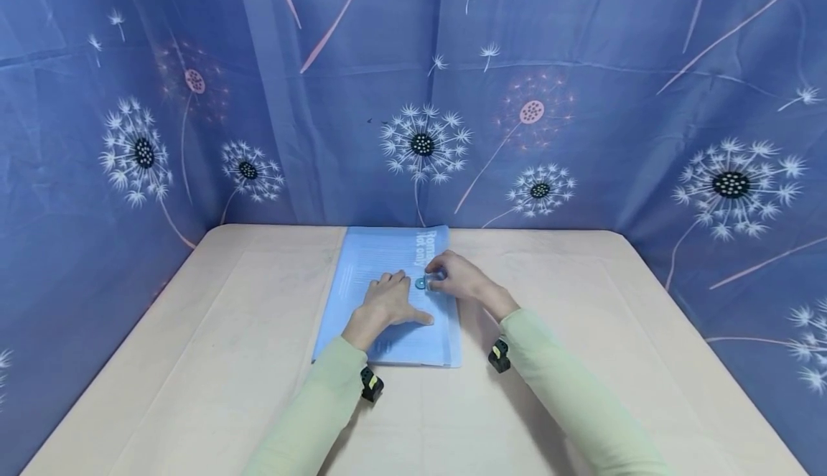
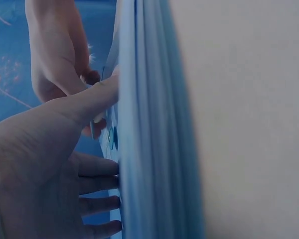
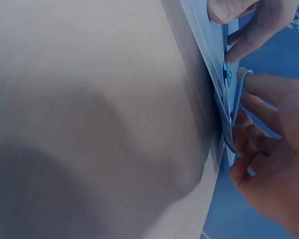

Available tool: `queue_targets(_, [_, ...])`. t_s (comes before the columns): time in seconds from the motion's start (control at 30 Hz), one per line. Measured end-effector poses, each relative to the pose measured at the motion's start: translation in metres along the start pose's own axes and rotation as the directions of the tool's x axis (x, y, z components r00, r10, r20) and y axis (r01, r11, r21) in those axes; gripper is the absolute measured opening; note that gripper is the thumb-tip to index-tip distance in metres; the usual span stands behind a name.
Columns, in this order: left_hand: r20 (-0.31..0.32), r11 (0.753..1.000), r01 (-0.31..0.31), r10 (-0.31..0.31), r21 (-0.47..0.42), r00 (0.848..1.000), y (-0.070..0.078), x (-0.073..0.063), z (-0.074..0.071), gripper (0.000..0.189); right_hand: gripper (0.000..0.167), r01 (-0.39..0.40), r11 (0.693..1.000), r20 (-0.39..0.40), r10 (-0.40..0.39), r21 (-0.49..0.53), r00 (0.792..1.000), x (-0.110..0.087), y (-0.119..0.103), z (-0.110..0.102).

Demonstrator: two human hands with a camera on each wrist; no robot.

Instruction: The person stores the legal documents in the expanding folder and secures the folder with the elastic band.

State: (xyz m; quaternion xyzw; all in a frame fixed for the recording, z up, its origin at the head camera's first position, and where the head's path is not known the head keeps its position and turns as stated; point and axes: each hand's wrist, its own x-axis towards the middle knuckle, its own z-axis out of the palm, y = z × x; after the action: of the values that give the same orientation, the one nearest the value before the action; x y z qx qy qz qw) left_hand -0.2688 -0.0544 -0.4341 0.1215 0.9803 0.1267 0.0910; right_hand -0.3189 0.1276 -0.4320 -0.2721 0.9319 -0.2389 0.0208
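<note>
A blue translucent document folder (image 1: pixel 352 268) with white lettering lies on the table, its several layers (image 2: pixel 159 109) showing edge-on in the left wrist view. My left hand (image 1: pixel 390 301) rests on its cover with the fingers spread and straight. Near the folder's right edge, my right hand (image 1: pixel 461 278) pinches a light blue closure tab (image 3: pixel 236 107) between thumb and fingers, lifted off the cover. Between the two hands sits a round teal button (image 1: pixel 421 283) on the folder. The right fingertips are partly hidden in the head view.
A pale cloth covers the table (image 1: pixel 213 332). Blue curtains (image 1: pixel 336 138) printed with dandelions stand along the back and both sides. Each forearm wears a small black camera, one on the left (image 1: pixel 371 385) and one on the right (image 1: pixel 499 356).
</note>
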Motion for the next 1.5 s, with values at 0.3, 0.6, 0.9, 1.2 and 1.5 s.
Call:
queue_targets(0.3, [-0.002, 1.0, -0.009, 0.008, -0.007, 1.0, 0.002, 0.0, 0.0, 0.106, 0.036, -0.038, 0.981, 0.042, 0.046, -0.189, 0.998, 0.005, -0.01, 0.004])
queue_targets(0.6, [-0.006, 1.0, -0.021, 0.021, 0.005, 1.0, 0.002, 0.002, -0.001, 0.108, 0.037, -0.062, 0.984, 0.07, 0.074, -0.168, 0.995, 0.014, -0.008, 0.01])
queue_targets(0.9, [-0.002, 1.0, -0.022, 0.022, 0.004, 1.0, 0.002, 0.001, -0.003, 0.108, 0.038, -0.047, 0.986, 0.078, 0.06, -0.16, 0.995, 0.015, -0.006, 0.011])
queue_targets(1.2, [-0.005, 0.999, -0.03, 0.029, -0.021, 1.0, 0.0, 0.002, 0.0, 0.109, 0.04, 0.001, 0.987, 0.096, 0.015, -0.158, 0.995, 0.013, -0.004, 0.011])
queue_targets(1.5, [-0.004, 1.0, -0.021, 0.021, -0.021, 1.0, -0.001, 0.002, 0.003, 0.109, 0.036, -0.009, 0.992, 0.127, 0.024, -0.123, 0.992, 0.015, 0.0, 0.015])
